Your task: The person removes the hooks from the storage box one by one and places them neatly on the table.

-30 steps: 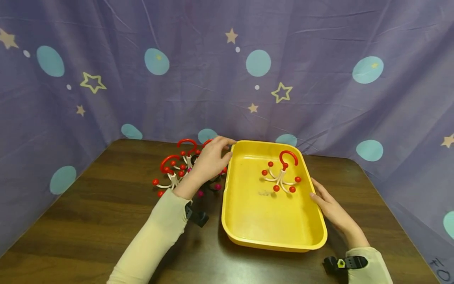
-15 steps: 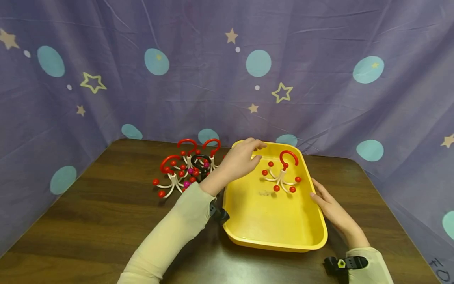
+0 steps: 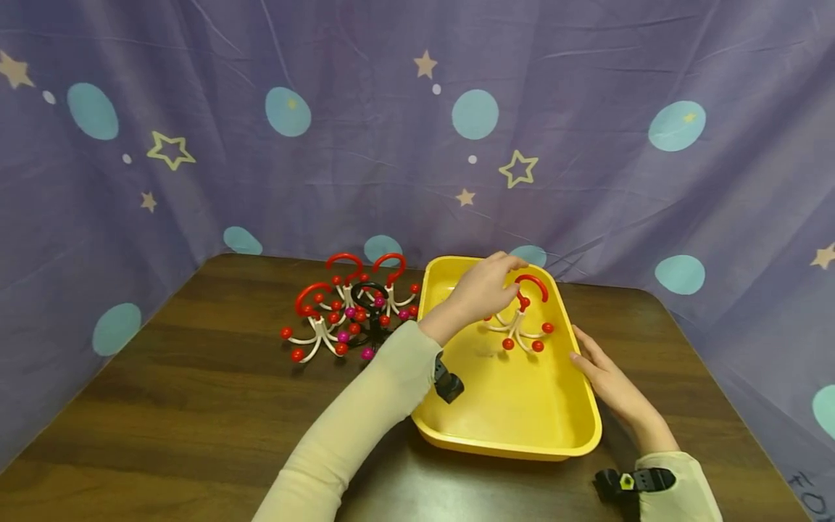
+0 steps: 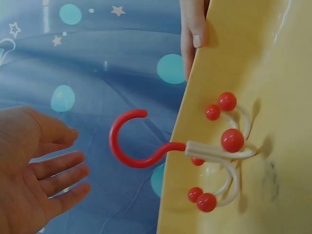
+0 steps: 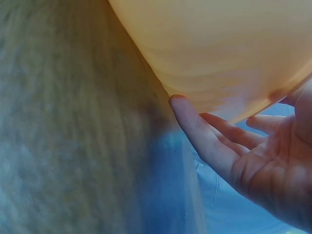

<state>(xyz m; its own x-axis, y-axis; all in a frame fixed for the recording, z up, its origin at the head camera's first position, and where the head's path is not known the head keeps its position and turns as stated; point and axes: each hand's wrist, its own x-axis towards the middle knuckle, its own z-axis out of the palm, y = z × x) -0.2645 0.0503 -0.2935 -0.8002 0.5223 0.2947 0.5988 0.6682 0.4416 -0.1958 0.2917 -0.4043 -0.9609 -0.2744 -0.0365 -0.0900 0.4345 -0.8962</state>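
A multi-arm hanger (image 3: 519,320) with a red hook, white arms and red ball tips stands in the yellow tray (image 3: 502,420), hook upward. My left hand (image 3: 481,291) hovers over the tray beside the hook. In the left wrist view, that hand (image 4: 36,170) has its fingers loosely spread, and a gap separates them from the red hook (image 4: 122,141). At the tray's right side, my right hand (image 3: 609,380) holds the wall, thumb over the rim and fingers outside. The right wrist view has the right hand's fingers (image 5: 204,141) touching the tray's outer wall.
Left of the tray, several similar hangers (image 3: 319,330) cluster on the brown wooden table (image 3: 196,413). Among them stands a black hanger (image 3: 375,330) with magenta tips. A purple patterned curtain (image 3: 365,145) hangs behind the table.
My left hand has moved right, from the tray's left rim across its interior to beside the hanger's hook. The right hand, tray and hangers have stayed put.
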